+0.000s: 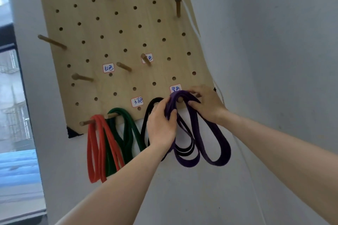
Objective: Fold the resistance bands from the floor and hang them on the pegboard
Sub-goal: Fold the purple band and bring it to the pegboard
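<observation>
Head view: your two hands are on the purple band (204,129) at the pegboard's (113,29) lower right corner.
Left grip: your left hand (161,124) has its fingers curled shut around the bunched purple strands just left of the peg (180,99).
Right grip: your right hand (206,104) pinches the band's top fold just right of that peg, thumb beneath.
Purple band: draped over the peg, loops hanging below the board's bottom edge.
Neighbours: black band (146,124) is just beside your left hand; green band (128,129) and orange band (95,148) hang further left along the bottom edge.
Open room: bare wall (274,60) right of the board; upper pegs are free.
</observation>
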A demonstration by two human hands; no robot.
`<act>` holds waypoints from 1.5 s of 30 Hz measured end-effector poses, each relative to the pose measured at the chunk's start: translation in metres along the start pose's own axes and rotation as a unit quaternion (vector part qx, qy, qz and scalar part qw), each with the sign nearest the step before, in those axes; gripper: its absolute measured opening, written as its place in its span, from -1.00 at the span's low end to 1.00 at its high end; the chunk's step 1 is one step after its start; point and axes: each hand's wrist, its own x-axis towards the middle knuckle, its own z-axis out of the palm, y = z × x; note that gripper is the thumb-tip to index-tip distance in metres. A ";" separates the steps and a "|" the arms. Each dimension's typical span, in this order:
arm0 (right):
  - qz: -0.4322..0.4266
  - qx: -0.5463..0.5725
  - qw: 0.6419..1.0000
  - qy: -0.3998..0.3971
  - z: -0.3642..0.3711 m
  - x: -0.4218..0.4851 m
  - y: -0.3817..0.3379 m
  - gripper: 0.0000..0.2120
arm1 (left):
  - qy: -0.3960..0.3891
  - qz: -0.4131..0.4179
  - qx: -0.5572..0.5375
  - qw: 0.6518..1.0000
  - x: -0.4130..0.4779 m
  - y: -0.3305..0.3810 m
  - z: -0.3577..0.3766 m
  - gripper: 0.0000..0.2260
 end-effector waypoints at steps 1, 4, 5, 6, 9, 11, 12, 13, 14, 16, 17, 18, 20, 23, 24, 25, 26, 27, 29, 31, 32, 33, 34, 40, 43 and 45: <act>-0.016 -0.022 1.000 0.011 0.001 -0.005 0.003 -0.57 | 0.006 0.030 0.043 0.999 -0.002 0.000 -0.002 -0.61; -0.059 -0.044 0.997 0.025 0.004 -0.021 0.010 -0.41 | 0.016 0.059 0.131 0.990 -0.007 0.005 -0.005 -0.59; -0.069 -0.061 0.995 0.022 0.005 -0.025 0.013 -0.38 | 0.026 0.077 0.169 0.982 -0.008 0.006 -0.005 -0.59; -0.077 -0.079 0.994 0.021 0.007 -0.029 0.016 -0.35 | 0.039 0.101 0.206 0.973 -0.008 0.006 -0.005 -0.61; -0.076 -0.108 0.991 0.012 0.013 -0.042 0.022 -0.23 | 0.039 0.109 0.223 0.968 -0.001 0.013 -0.006 -0.68; -0.066 -0.122 0.990 0.003 0.018 -0.050 0.024 -0.14 | 0.013 0.096 0.204 0.974 0.005 0.018 -0.008 -0.67; -0.058 -0.129 0.990 -0.003 0.020 -0.053 0.024 -0.10 | 0.002 0.095 0.197 0.976 0.008 0.019 -0.008 -0.65; -0.049 -0.127 0.991 -0.007 0.023 -0.055 0.025 -0.08 | -0.007 0.097 0.189 0.977 0.010 0.019 -0.008 -0.63; -0.041 -0.112 0.993 -0.009 0.024 -0.056 0.024 -0.07 | -0.013 0.098 0.178 0.979 0.012 0.019 -0.008 -0.62; -0.026 -0.071 0.997 0.001 0.024 -0.054 0.023 -0.10 | -0.019 0.101 0.161 0.982 0.014 0.017 -0.008 -0.64; -0.021 -0.058 0.998 0.014 0.022 -0.051 0.022 -0.14 | -0.020 0.102 0.161 0.981 0.015 0.016 -0.008 -0.64; -0.017 -0.051 0.998 0.029 0.019 -0.047 0.021 -0.20 | -0.022 0.103 0.166 0.980 0.016 0.015 -0.009 -0.63; -0.017 -0.041 0.998 0.050 0.010 -0.039 0.021 -0.36 | -0.024 0.098 0.182 0.978 0.020 0.012 -0.010 -0.58; -0.038 -0.036 0.996 0.072 0.000 -0.023 0.021 -0.58 | -0.033 0.065 0.198 0.977 0.025 0.005 -0.011 -0.64; -0.045 -0.044 0.995 0.076 -0.002 -0.017 0.020 -0.62 | -0.041 0.058 0.206 0.976 0.024 0.005 -0.010 -0.69; -0.051 -0.056 0.994 0.074 -0.004 -0.010 0.019 -0.64 | -0.049 0.055 0.214 0.974 0.021 0.005 -0.008 -0.72; -0.058 -0.071 0.994 0.065 -0.006 -0.005 0.017 -0.65 | -0.056 0.050 0.221 0.972 0.018 0.006 -0.006 -0.72; -0.065 -0.090 0.993 0.051 -0.007 -0.001 0.016 -0.65 | -0.062 0.042 0.229 0.970 0.015 0.007 -0.002 -0.70; -0.081 -0.125 0.989 0.015 -0.007 0.001 0.013 -0.67 | -0.074 0.024 0.245 0.966 0.009 0.008 0.004 -0.63; -0.107 -0.148 0.983 -0.003 -0.005 -0.003 0.013 -0.67 | -0.066 0.031 0.241 0.968 0.004 0.003 0.008 -0.52; -0.128 -0.158 0.979 -0.005 -0.003 -0.008 0.015 -0.62 | -0.058 0.045 0.236 0.969 0.001 -0.001 0.009 -0.48; -0.147 -0.168 0.975 -0.008 0.000 -0.012 0.018 -0.54 | -0.053 0.063 0.237 0.968 -0.003 -0.006 0.009 -0.45; -0.160 -0.177 0.971 -0.010 0.002 -0.017 0.021 -0.46 | -0.054 0.082 0.243 0.965 -0.007 -0.011 0.009 -0.43; -0.178 -0.232 0.955 -0.055 0.010 -0.034 0.038 -0.35 | -0.121 0.141 0.288 0.940 -0.021 -0.024 0.018 -0.37; -0.170 -0.256 0.948 -0.078 0.009 -0.034 0.042 -0.35 | -0.121 0.138 0.306 0.934 -0.017 -0.026 0.018 -0.33; -0.157 -0.269 0.946 -0.093 0.006 -0.032 0.041 -0.34 | -0.128 0.143 0.318 0.928 -0.015 -0.029 0.017 -0.31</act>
